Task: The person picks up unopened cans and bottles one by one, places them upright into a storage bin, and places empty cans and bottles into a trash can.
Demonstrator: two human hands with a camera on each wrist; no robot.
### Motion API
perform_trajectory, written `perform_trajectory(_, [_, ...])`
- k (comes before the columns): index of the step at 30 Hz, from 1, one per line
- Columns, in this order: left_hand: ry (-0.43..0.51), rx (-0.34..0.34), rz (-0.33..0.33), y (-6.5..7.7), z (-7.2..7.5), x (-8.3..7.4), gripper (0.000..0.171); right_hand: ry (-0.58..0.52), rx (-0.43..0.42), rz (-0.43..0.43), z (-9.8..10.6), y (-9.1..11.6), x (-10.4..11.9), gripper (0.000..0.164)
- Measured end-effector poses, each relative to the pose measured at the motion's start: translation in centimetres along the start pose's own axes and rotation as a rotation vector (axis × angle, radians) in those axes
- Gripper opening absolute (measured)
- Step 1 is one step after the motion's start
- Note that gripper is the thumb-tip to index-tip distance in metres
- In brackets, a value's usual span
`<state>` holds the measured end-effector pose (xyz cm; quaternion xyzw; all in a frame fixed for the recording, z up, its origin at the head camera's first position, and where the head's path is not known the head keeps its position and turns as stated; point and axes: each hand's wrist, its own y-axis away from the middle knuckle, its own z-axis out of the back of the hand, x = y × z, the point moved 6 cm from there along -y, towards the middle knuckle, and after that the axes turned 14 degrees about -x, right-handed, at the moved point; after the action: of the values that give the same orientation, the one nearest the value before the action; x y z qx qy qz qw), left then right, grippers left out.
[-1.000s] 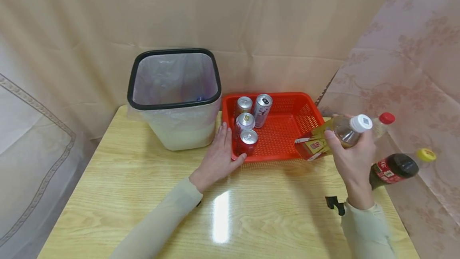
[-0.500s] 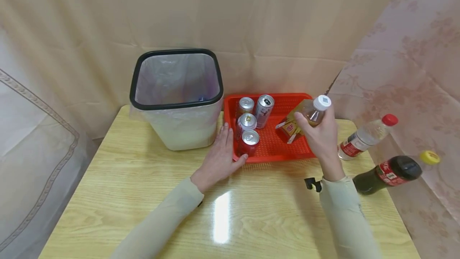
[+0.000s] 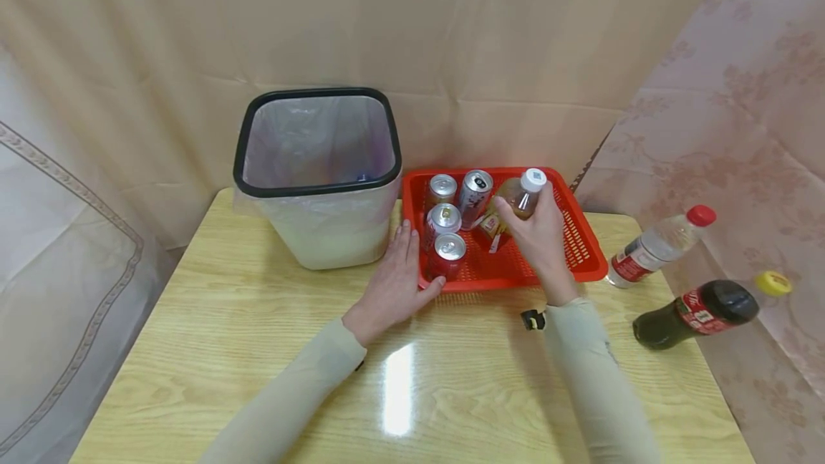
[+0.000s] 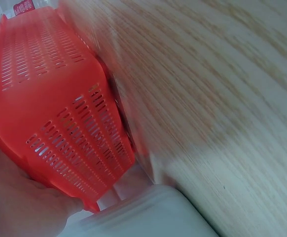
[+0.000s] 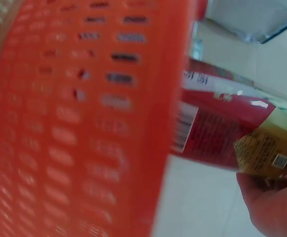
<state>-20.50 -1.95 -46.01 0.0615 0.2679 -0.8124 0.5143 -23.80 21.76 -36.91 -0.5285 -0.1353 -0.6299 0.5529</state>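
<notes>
My right hand [image 3: 538, 231] grips a plastic bottle [image 3: 495, 226] with a white cap, amber contents and a red and yellow label. The bottle leans, its base down inside the red basket [image 3: 515, 281]. In the right wrist view the bottle's label [image 5: 217, 126] lies beyond the blurred basket wall [image 5: 84, 128]. My left hand [image 3: 394, 281] rests at the basket's front left corner, fingers straight along its left side and thumb on the front rim. Along that side stand a red can [image 3: 447, 263] and two other short cans; a tall silvery can [image 3: 473, 200] leans beside them.
A bin [image 3: 335, 235] with a black rim and clear liner stands left of the basket. Toward the table's right edge are a red-capped clear bottle [image 3: 651, 253] and a cola bottle [image 3: 686, 317] with a yellow cap. Curtains [image 3: 412, 20] hang behind.
My right hand has carried the white-capped bottle leftward from the basket's right side to over its middle, close to the cans, and lowered it. My left hand has stayed put.
</notes>
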Motion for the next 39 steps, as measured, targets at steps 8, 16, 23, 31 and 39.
perform_trajectory(8, [0.000, -0.012, -0.010, 0.0, 0.1, -0.1, 0.098, 0.058, -0.090, -0.016, -2.1, 0.3, -1.0, 0.065])
perform_trajectory(16, [-0.010, -0.013, -0.015, 0.0, 0.0, -0.1, 0.098, 0.136, -0.125, -0.053, -3.4, 0.7, -1.5, 0.061])
perform_trajectory(23, [0.005, -0.029, -0.011, 0.0, 0.0, 0.0, 0.097, 0.149, -0.139, -0.080, -4.7, 0.9, -1.8, 0.055])
perform_trajectory(31, [0.002, -0.038, -0.013, -0.1, 0.0, 0.0, 0.098, 0.163, -0.154, -0.123, -6.0, 1.3, -2.0, 0.060])
perform_trajectory(39, [-0.008, -0.030, -0.018, -0.1, -0.1, 0.0, 0.098, 0.208, -0.117, -0.131, -7.0, 1.4, -2.7, 0.068])
